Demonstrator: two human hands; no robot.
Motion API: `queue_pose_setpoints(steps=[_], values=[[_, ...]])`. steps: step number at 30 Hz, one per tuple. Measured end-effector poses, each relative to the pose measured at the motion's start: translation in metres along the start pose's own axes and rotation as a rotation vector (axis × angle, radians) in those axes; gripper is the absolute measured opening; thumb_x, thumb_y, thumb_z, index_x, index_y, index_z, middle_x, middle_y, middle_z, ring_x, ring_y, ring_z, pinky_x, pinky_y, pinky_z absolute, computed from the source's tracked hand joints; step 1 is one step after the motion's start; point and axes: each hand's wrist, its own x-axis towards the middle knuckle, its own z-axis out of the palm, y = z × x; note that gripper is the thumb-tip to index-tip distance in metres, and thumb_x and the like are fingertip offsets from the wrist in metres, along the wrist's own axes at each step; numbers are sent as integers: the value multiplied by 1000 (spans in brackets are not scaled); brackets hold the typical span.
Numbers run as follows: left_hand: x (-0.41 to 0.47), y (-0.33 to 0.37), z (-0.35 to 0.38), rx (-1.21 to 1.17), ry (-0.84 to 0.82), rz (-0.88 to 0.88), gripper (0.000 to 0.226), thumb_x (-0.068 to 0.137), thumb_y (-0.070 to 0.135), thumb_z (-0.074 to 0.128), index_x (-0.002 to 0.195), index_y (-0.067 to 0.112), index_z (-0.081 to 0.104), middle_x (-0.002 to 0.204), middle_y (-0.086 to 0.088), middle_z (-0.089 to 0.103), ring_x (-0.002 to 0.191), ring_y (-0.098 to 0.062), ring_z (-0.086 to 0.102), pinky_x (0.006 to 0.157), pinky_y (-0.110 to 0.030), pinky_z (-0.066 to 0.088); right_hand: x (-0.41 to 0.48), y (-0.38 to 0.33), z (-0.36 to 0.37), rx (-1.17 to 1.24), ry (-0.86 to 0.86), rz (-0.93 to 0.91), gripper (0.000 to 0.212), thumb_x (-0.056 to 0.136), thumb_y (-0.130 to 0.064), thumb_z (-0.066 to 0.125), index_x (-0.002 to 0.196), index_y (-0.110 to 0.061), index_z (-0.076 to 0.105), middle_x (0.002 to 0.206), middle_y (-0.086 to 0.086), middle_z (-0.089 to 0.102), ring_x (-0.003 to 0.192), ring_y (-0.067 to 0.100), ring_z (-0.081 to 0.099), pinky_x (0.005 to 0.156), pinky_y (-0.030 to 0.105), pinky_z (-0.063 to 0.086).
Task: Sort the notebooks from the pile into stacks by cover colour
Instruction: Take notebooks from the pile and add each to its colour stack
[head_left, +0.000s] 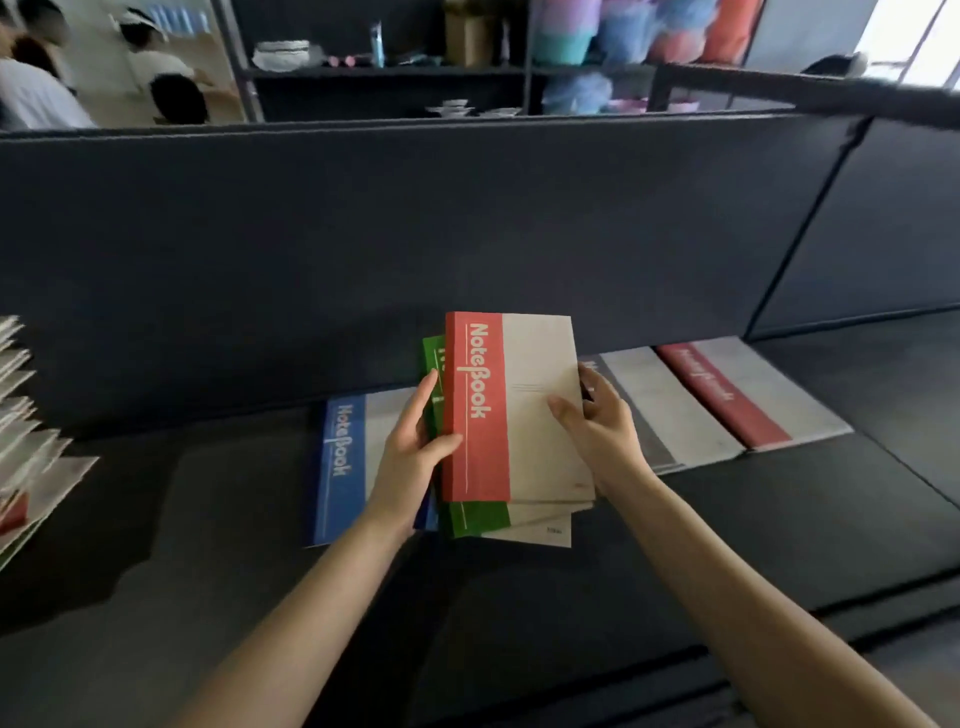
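A red-spined notebook (511, 410) sits on top of a small bundle held above the dark table (779, 519). Beneath it shows a green-spined notebook (475, 519). My left hand (410, 457) grips the bundle's left edge, thumb on the red spine. On the right edge my right hand (597, 421) holds the red notebook, thumb on its beige cover. Flat on the table lie a blue-spined notebook (340, 467) to the left, a grey-spined one (660, 410) to the right, and a red-spined one (748, 395) further right.
An untidy pile of notebooks (26, 431) lies at the left edge of the table. A dark partition wall (415, 249) rises right behind the laid-out notebooks. Shelves with goods and several people are beyond it.
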Motion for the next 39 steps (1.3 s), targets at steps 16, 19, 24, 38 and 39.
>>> queue_pose_setpoints(steps=[16, 19, 24, 38, 39], values=[[51, 2, 177, -23, -72, -55, 65, 94, -1, 44, 146, 36, 31, 114, 13, 58, 95, -1, 63, 73, -18, 51, 5, 19, -180, 33, -43, 48, 65, 87, -14, 67, 134, -41, 32, 119, 4, 63, 100, 23, 66, 73, 37, 59], [57, -2, 200, 0, -49, -41, 69, 92, -4, 45, 146, 37, 31, 123, 13, 55, 104, 2, 58, 77, -15, 47, 20, 21, -203, -61, 7, 112, 59, 85, -13, 70, 132, -32, 38, 107, 5, 69, 93, 23, 68, 81, 46, 57], [68, -9, 220, -49, 63, -73, 74, 87, -12, 45, 145, 34, 36, 129, 9, 56, 105, 2, 58, 77, -15, 49, 71, 18, -245, -343, 143, 118, 41, 84, -19, 71, 119, -20, 48, 111, 2, 67, 94, 24, 66, 81, 45, 55], [76, -29, 207, 51, 224, -135, 67, 91, -5, 44, 143, 35, 38, 124, 18, 54, 109, 4, 53, 80, -16, 45, 141, 32, -285, -969, 217, 59, 47, 90, -29, 63, 136, -25, 51, 120, 9, 56, 111, 30, 53, 78, 36, 46], [76, -29, 208, 50, 229, -134, 66, 91, -5, 43, 143, 35, 38, 121, 20, 53, 104, 7, 53, 77, -13, 45, 142, 32, -285, -990, 207, 66, 49, 91, -31, 61, 138, -23, 49, 121, 11, 53, 112, 32, 52, 82, 38, 46]])
